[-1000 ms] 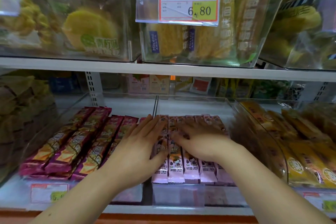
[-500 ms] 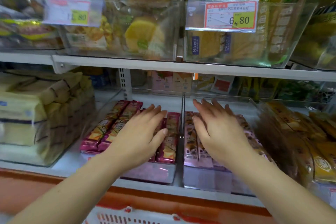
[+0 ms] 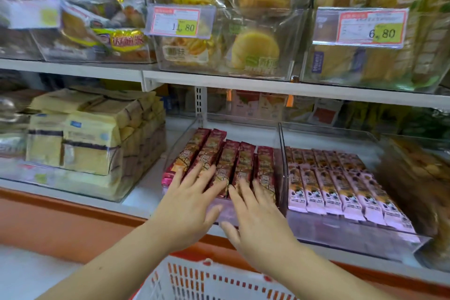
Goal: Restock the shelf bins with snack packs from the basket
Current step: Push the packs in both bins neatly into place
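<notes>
Dark red snack packs [image 3: 227,161] lie in rows in a clear bin [image 3: 180,139] on the lower shelf. My left hand [image 3: 190,204] rests flat on their near ends, fingers spread. Beside it, my right hand [image 3: 258,217] lies flat on the same bin's front, fingers apart, holding nothing. Right of this bin, a second clear bin [image 3: 345,231] holds rows of pale pink snack packs [image 3: 341,185]. The rim of a white and red basket [image 3: 209,277] shows at the bottom, below my forearms; its contents are out of view.
Yellow wrapped cake packs [image 3: 85,139] fill the bin at left. Brown packs [image 3: 418,178] sit in a bin at far right. The upper shelf [image 3: 243,80] carries clear bins of bread with price tags [image 3: 180,20]. An orange ledge [image 3: 73,214] runs below.
The view has shifted left and down, so the basket rim now shows. My right hand moved from the pink packs to the red-pack bin, beside my left hand.
</notes>
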